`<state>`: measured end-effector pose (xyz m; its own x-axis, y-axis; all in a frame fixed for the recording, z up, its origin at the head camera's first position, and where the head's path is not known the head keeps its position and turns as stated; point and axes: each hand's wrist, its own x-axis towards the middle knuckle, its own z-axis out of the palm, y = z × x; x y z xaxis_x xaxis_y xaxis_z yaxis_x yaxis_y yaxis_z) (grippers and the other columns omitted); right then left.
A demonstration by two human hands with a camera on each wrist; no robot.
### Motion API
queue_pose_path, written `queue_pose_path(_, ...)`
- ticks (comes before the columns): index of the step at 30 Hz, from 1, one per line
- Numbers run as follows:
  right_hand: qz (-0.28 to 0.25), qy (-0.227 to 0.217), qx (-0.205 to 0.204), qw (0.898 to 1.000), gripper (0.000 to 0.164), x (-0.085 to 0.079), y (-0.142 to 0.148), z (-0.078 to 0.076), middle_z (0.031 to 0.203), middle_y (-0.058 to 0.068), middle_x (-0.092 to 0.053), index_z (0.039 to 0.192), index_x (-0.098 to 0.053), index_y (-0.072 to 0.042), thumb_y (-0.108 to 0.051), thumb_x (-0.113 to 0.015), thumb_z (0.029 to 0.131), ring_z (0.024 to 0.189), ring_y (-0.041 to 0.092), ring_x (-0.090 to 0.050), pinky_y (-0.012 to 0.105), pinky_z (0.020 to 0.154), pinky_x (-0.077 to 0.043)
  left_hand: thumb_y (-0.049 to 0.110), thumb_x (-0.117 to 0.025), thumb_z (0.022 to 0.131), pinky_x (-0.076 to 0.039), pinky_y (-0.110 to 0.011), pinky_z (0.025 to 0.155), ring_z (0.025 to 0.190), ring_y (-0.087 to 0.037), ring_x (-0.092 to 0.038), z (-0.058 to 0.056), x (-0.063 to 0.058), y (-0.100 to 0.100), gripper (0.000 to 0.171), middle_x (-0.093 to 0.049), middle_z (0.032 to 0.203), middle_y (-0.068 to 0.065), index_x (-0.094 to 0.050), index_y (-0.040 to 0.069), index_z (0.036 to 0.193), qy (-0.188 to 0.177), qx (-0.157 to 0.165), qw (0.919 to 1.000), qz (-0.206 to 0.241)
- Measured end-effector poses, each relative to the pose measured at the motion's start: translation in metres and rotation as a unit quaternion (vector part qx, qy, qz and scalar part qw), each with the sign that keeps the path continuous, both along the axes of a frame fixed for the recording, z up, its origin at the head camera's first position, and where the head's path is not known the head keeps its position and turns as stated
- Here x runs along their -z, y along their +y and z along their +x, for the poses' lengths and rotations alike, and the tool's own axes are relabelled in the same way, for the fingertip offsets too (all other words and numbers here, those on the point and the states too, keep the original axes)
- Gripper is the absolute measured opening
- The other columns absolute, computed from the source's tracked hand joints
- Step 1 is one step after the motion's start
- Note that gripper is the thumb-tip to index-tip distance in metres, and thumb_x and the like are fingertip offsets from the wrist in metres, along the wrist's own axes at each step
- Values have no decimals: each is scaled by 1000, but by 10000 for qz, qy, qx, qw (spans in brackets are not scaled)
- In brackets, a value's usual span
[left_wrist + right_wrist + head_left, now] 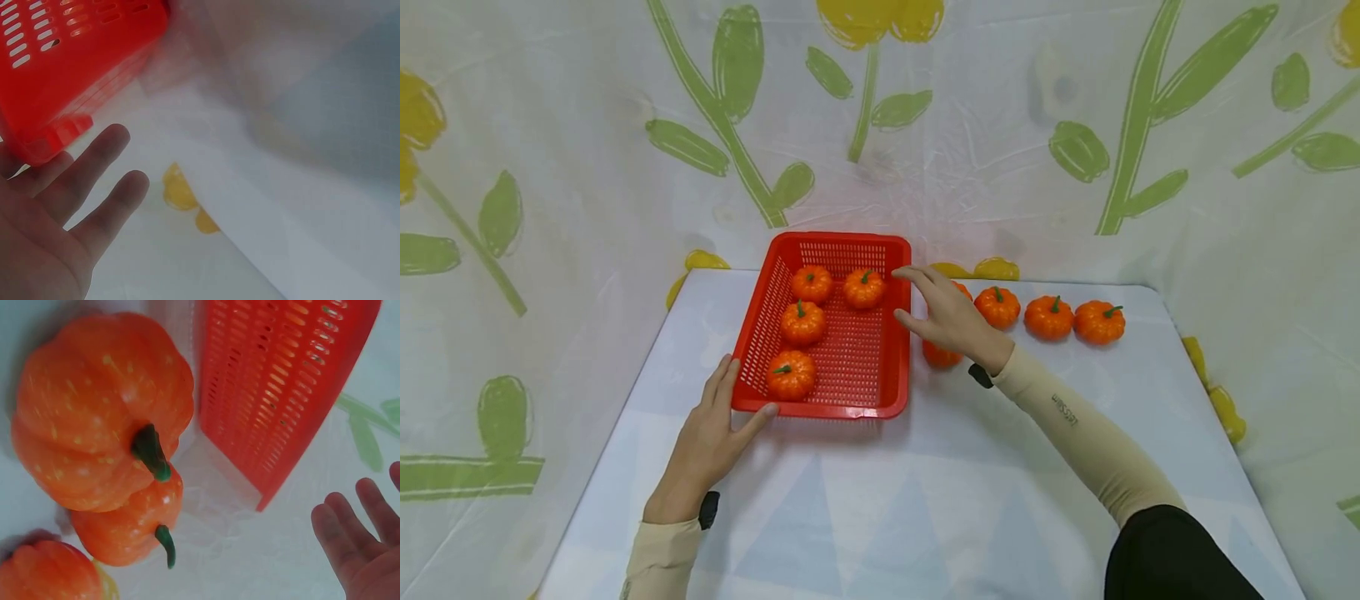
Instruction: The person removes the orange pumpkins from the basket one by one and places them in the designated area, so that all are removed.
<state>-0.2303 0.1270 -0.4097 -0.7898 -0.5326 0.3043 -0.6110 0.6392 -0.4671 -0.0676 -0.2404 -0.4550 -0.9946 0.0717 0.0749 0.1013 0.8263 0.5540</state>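
Note:
A red plastic basket [892, 367] with slotted walls stands on the table and holds several small orange pumpkins [802, 323] with green stems. At its front left corner rests my left hand [707, 437], fingers extended along the outside and thumb by the front rim. My right hand [951, 317] is above the basket's right rim, fingers spread, holding nothing. Partly hidden under that hand is a pumpkin [942, 357] just outside the basket. In the right wrist view, a large-looking pumpkin [100, 412] sits beside the basket wall [269, 387].
More pumpkins [1048, 317] form a row along the table's back right. The white table [865, 517] has pale blue triangles. Behind it hangs a whitish curtain [977, 150] printed with green leaves and yellow flowers, close to the back edge.

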Motion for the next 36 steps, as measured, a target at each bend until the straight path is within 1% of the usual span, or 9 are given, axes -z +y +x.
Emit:
queue_pose_path(3, 157, -9, -146, 9998, 58, 0, -4, -9, 148, 6, -47, 146, -48, -14, -33, -70, 96, 132, 23, -47, 42, 105, -48, 57, -63, 95, -38, -68, 104, 129, -55, -46, -1, 0, -1, 99, -14, 168, -15, -13, 6, 163, 3, -5, 10000, -15)
queue_pose_path(7, 287, -75, -246, 9993, 59, -3, -15, -21, 148, 6, -46, 147, -47, -14, -35, -69, 96, 133, 22, -46, 41, 107, -46, 57, -63, 95, -38, -68, 104, 129, -55, -46, -2, 2, -2, 99, -14, 168, -16, -13, 6, 163, 31, -4, 10000, -7)
queue_pose_path(12, 213, -413, -202, 9987, 63, -5, -35, -36, 149, 7, -45, 149, -46, -15, -34, -71, 95, 130, 25, -49, 44, 107, -46, 57, -63, 95, -37, -68, 105, 131, -55, -45, -1, 1, -2, 99, -14, 168, -16, -13, 5, 163, -38, -7, 10000, -2)
queue_pose_path(17, 202, -684, -190, 9973, 63, 4, -54, -52, 151, 10, -42, 149, -44, -14, -30, -72, 94, 130, 27, -47, 45, 105, -46, 56, -63, 96, -37, -68, 105, 130, -55, -46, -1, 1, -1, 98, -14, 168, -16, -13, 5, 163, -50, 24, 10000, 15)
queue_pose_path(20, 278, -866, -271, 9955, 63, 12, -63, -60, 151, 11, -39, 149, -43, -12, -28, -72, 95, 132, 27, -44, 43, 107, -45, 56, -64, 96, -37, -68, 105, 130, -55, -46, -1, 1, 0, 98, -14, 168, -16, -13, 5, 163, -54, 29, 10000, 18)
queue_pose_path(23, 432, -1052, -324, 9930, 65, 17, -72, -66, 152, 14, -37, 149, -43, -10, -27, -72, 94, 136, 30, -40, 44, 111, -41, 56, -64, 95, -37, -67, 105, 130, -55, -45, -1, 0, -1, 99, -14, 167, -17, -13, 5, 163, -56, 11, 10000, -19)
queue_pose_path(27, 656, -1182, -164, 9907, 67, 20, -79, -71, 152, 15, -36, 149, -43, -10, -25, -75, 93, 137, 30, -39, 44, 111, -41, 56, -64, 96, -37, -68, 105, 130, -56, -45, -2, 0, -1, 98, -15, 167, -17, -13, 5, 163, -17, 30, 10000, -39)
queue_pose_path(31, 723, -1380, 50, 9878, 67, 22, -82, -76, 152, 15, -36, 149, -42, -12, -24, -76, 92, 135, 28, -40, 43, 110, -42, 57, -63, 95, -38, -68, 105, 129, -55, -46, -2, 1, 0, 98, -15, 167, -17, -14, 5, 163, -41, 54, 10000, -53)
queue_pose_path(36, 779, -1581, 167, 9842, 68, 23, -84, -84, 154, 18, -34, 150, -41, -13, -27, -75, 93, 138, 32, -37, 45, 111, -40, 56, -64, 95, -38, -68, 104, 128, -56, -47, -2, 1, 0, 98, -16, 167, -17, -14, 5, 163, 7, 31, 10000, -72)
